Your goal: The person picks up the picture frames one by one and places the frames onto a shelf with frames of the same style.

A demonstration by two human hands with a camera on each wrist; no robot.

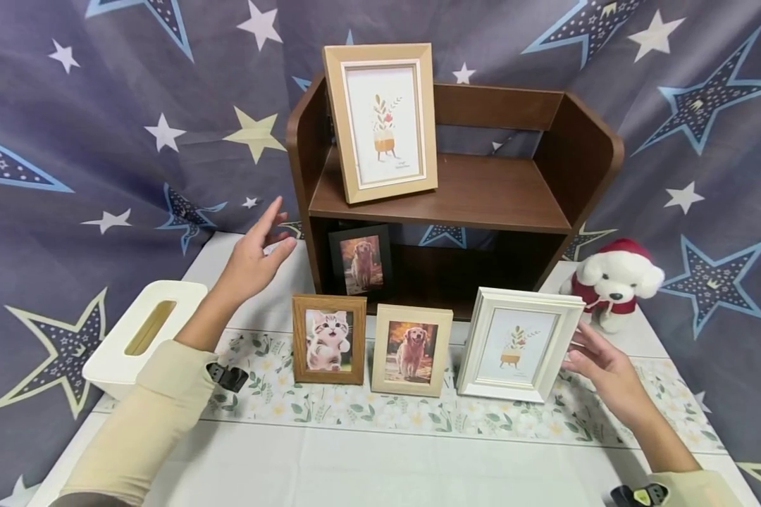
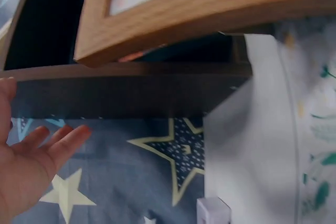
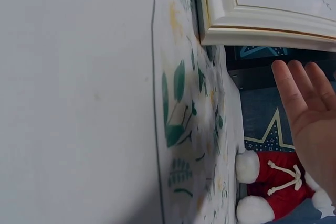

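My left hand (image 1: pixel 250 260) hovers left of the brown shelf (image 1: pixel 501 190), fingers extended and nothing in them; the left wrist view shows its spread fingers too. At the right edge of a white picture frame (image 1: pixel 520 348) is my right hand (image 1: pixel 609 373). In the right wrist view that hand's fingers (image 3: pixel 291 90) are straight, just beside the frame's edge. Left of the white frame stand a light wood frame (image 1: pixel 412 352) with a dog picture and a brown wood frame (image 1: pixel 328 341) with a kitten picture, all upright on the floral runner (image 1: pixel 266 394).
A large tan frame (image 1: pixel 390 123) leans on the shelf's upper level, and a black frame (image 1: pixel 360 259) stands in the lower one. On the left is a white tissue box (image 1: pixel 146 331). A white plush dog (image 1: pixel 615 282) in red sits behind my right hand. Star-patterned cloth (image 1: pixel 165 70) hangs behind.
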